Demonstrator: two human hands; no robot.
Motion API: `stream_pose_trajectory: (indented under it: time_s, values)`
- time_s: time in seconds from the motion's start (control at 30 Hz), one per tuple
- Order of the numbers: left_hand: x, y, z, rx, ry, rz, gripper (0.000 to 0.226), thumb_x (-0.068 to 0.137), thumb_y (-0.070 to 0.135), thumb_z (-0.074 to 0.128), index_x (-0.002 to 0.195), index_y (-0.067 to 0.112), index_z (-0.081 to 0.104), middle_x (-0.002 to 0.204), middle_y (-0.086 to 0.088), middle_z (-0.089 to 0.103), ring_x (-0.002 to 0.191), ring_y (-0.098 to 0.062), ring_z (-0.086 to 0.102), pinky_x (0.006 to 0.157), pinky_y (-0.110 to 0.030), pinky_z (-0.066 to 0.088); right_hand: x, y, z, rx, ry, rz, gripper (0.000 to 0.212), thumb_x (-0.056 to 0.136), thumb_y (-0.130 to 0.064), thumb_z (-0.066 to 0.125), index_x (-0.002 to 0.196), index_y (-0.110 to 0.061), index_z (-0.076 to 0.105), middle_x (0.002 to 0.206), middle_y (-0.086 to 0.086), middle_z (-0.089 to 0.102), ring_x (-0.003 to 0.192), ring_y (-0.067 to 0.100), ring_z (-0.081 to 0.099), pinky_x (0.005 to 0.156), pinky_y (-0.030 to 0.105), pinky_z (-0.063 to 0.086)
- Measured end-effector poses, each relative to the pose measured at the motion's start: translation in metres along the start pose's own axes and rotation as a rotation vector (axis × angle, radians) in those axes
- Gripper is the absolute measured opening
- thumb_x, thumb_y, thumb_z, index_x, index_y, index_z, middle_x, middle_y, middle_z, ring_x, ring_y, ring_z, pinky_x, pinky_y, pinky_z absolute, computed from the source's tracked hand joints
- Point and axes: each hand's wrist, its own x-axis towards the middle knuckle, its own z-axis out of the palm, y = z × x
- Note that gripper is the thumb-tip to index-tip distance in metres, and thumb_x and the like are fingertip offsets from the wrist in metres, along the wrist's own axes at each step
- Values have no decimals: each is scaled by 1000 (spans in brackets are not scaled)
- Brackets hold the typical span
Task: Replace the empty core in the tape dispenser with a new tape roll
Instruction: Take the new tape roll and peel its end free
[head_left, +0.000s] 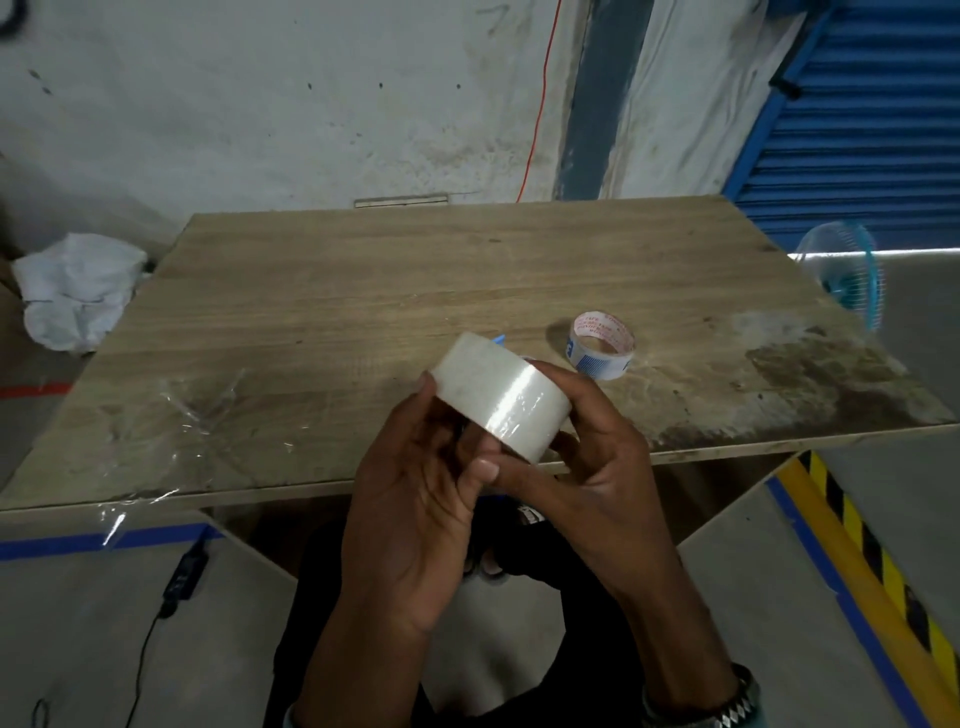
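Both hands hold a full roll of clear tape (501, 395) above the table's near edge. My left hand (415, 499) grips it from below and the left, fingers curled round its underside. My right hand (587, 467) grips it from the right, thumb lying across the roll's lower edge. An empty core (602, 345), white with red and blue print, stands on the wooden table (363, 291) just right of and behind the roll. A small blue tip (500, 340) shows behind the roll; most of that object is hidden, so I cannot tell whether it is the dispenser.
Crumpled clear film (202, 410) lies on the table's left front. A white sack (78, 286) sits on the floor at left, a blue fan (847, 275) at the right edge. A black cable and adapter (182, 577) lie on the floor lower left.
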Motion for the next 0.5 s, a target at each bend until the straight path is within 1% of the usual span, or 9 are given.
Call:
stream_pose_trajectory:
  time_s: [0.03,0.07,0.13,0.17,0.23,0.3,0.37,0.43,0.5]
  values:
    - [-1,-1,0,-11,-4,3,78,73,24,93,141,2,60,140,-19,69,118,-28,74,59,-24,65,0,0,1,-11,12,-21,60,72,-13,91,126,-28,70,123,-12,76,107,6,75,83,22,58]
    - [-1,-3,1,-17,-5,8,75,75,25,90,140,2,61,138,-19,71,119,-28,73,58,-23,64,-1,-1,1,-15,28,-46,61,71,-14,91,126,-30,71,124,-11,76,109,6,75,82,21,58]
    - [-2,-3,3,-17,1,11,51,89,27,70,132,2,64,130,-16,75,116,-26,74,55,-20,62,-1,0,1,-10,47,-90,63,70,-19,92,127,-37,71,128,-11,75,116,7,73,85,21,59]
    - [-4,-2,7,-14,-9,6,44,92,27,63,129,2,65,127,-16,76,112,-24,75,55,-20,62,-1,1,2,-10,51,-111,65,70,-20,92,128,-40,71,131,-11,74,122,8,71,88,22,59]
    - [-4,-2,7,-32,-22,-3,40,96,26,59,128,3,65,126,-15,77,107,-22,78,55,-20,62,-2,3,3,-25,78,-159,68,71,-20,92,132,-41,69,137,-10,71,131,9,66,92,23,59]
    - [-5,-3,8,-60,-30,-6,43,97,26,57,133,3,64,128,-16,76,108,-24,78,56,-22,63,-3,3,5,-18,114,-203,69,72,-16,92,134,-35,67,139,-8,70,134,10,64,94,24,59]
    - [-3,-2,5,-97,-10,-13,48,98,27,59,138,2,62,132,-16,74,117,-26,76,63,-24,66,-3,3,5,-11,127,-246,67,73,-12,91,133,-30,67,136,-7,71,133,9,64,95,24,59]
    - [-2,1,2,-163,-22,-53,47,101,31,66,138,2,63,135,-18,73,123,-29,72,73,-25,67,-3,3,3,-16,119,-253,65,73,-11,91,130,-32,68,132,-10,73,132,9,65,95,25,60]
    - [1,5,-1,-226,-36,-95,47,99,31,68,135,1,66,139,-19,70,128,-32,69,74,-26,67,-3,4,1,-28,102,-252,66,73,-10,91,131,-32,69,133,-10,74,133,12,65,97,29,61]
